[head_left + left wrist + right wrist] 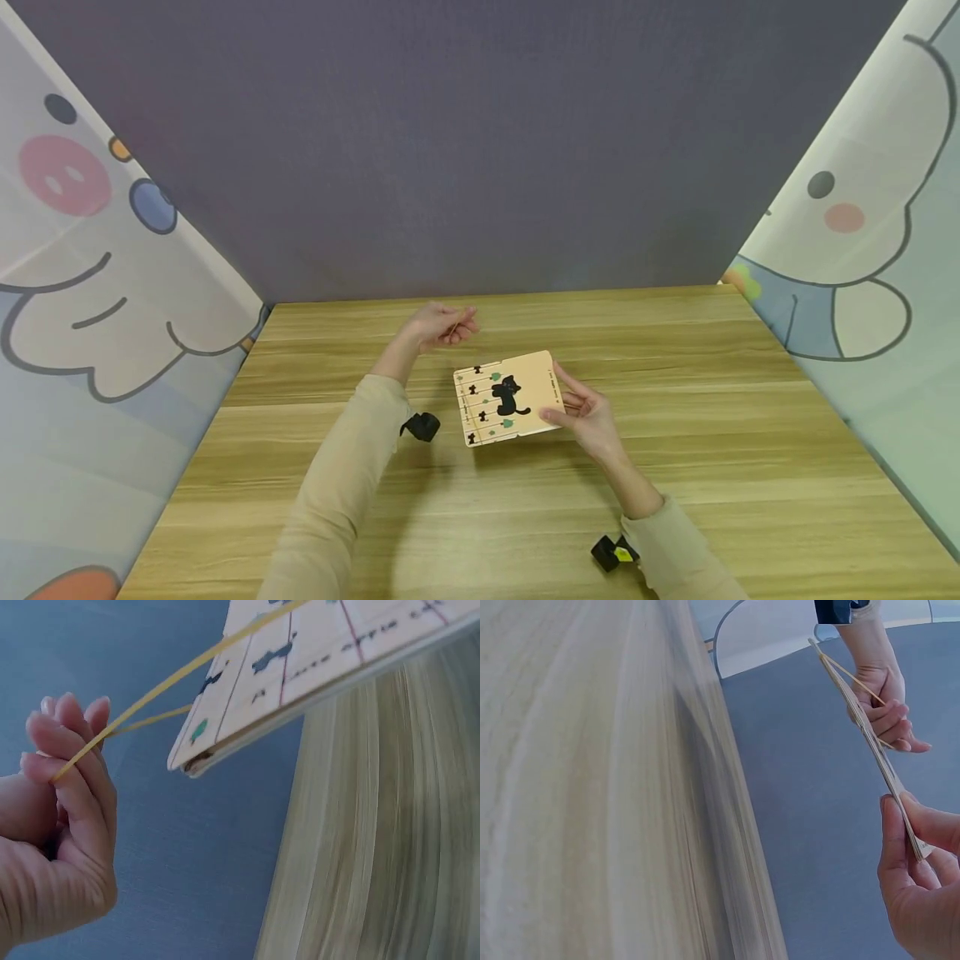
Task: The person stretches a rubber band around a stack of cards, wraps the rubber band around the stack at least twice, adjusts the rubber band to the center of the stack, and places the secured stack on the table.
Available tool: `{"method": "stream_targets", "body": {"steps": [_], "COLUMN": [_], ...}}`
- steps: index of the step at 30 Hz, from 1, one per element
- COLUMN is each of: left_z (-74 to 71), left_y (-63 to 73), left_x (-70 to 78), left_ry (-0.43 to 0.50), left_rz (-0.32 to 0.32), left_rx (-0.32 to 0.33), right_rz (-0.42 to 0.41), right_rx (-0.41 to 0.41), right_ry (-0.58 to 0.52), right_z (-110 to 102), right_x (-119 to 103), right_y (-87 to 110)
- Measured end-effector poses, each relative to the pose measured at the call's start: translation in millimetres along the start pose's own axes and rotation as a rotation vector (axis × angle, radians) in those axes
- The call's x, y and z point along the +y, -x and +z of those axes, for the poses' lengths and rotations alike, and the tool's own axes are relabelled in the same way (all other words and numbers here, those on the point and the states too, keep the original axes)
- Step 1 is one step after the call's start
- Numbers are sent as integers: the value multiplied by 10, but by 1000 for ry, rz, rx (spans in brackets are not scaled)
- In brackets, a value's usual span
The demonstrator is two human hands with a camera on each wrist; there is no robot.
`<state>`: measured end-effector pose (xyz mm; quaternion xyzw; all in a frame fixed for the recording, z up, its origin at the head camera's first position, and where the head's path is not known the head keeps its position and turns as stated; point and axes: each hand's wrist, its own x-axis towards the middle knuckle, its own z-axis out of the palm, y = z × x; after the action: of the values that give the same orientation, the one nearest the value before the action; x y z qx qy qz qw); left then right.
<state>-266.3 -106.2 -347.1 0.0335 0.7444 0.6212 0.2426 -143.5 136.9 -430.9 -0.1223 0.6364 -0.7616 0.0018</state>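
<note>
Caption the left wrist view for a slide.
The left hand holds a taut yellow elastic band stretched from a cat-print notebook, above a wood-grain tabletop.

1. The left arm [341, 475], in a pale long sleeve [318, 521], stretches forward over the table [787, 467], reaching farther out than the right.
2. The left hand [446, 325] is held up toward the table's far edge, its wrist [396, 358] bare; the fingers [90, 802] curl inward and meet the thumb [26, 810].
3. The right arm [678, 542], sleeved alike, slants in from the table's near right.
4. The right hand [592, 421] is held above the table's middle, in a pinching grip, thumb opposite fingers.
</note>
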Motion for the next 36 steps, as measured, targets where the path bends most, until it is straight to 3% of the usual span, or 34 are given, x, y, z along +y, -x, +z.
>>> {"method": "stream_targets", "body": {"steps": [8, 14, 18, 22, 28, 32, 36], "left_z": [-27, -74, -99, -98, -70, -45, -10], "left_y": [-2, 20, 34, 38, 24, 35, 71], "left_x": [15, 49, 74, 98, 103, 101, 116], "left_ry": [-130, -179, -174, -230, -419, -601, -855], "left_rz": [-24, 12, 65, 188, 393, 451, 494], "left_rx": [-96, -240, -323, -355, -349, -349, -328], "right_rz": [2, 17, 17, 18, 28, 25, 40], "right_rx": [2, 20, 35, 34, 75, 88, 95], "right_ry": [4, 23, 31, 35, 61, 79, 97], "right_z": [24, 34, 44, 47, 55, 59, 63], "right_x": [-4, -2, -3, -3, -13, -16, -10], "right_y": [7, 6, 8, 10, -1, -8, -3]}}
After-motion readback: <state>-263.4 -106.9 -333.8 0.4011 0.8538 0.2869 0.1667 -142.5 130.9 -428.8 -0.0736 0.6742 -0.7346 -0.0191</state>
